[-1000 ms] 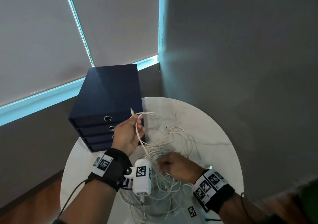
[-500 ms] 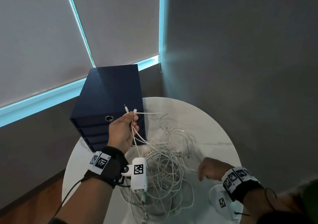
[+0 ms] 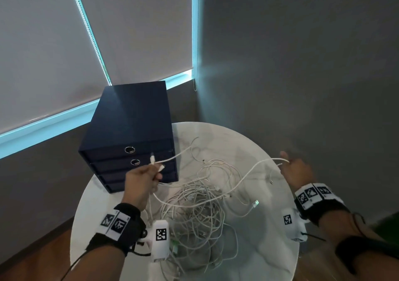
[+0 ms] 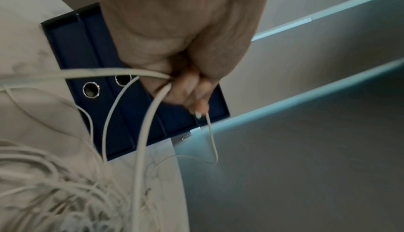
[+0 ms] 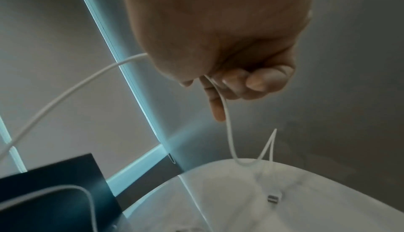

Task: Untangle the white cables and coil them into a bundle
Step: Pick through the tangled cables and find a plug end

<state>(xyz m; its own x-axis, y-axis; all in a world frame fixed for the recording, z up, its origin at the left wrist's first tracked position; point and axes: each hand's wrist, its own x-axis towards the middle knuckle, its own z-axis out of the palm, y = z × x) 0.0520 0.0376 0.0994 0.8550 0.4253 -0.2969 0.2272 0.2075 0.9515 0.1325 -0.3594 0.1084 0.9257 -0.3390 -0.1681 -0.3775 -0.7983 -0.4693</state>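
Note:
A tangle of thin white cables (image 3: 194, 207) lies in the middle of the round white table (image 3: 269, 248). My left hand (image 3: 143, 179) is raised in front of the drawer box and grips several cable ends (image 3: 156, 165), plugs sticking up; in the left wrist view its fingers (image 4: 192, 94) curl round the cables (image 4: 144, 128). My right hand (image 3: 296, 171) is out at the table's right side, holding one white cable (image 3: 252, 169) drawn up out of the tangle. The right wrist view shows that cable (image 5: 227, 114) running through the curled fingers (image 5: 251, 81), its plug (image 5: 273, 198) hanging near the table.
A dark blue drawer box (image 3: 131, 133) with ring pulls stands on the table's back left. Grey walls and window blinds (image 3: 129, 32) close in behind and to the right. A plug with a green tip (image 3: 256, 203) lies right of the tangle.
My right hand left the tangle and swept out to the right, drawing one cable out with it. My left hand stayed raised by the drawer box, holding the cable ends.

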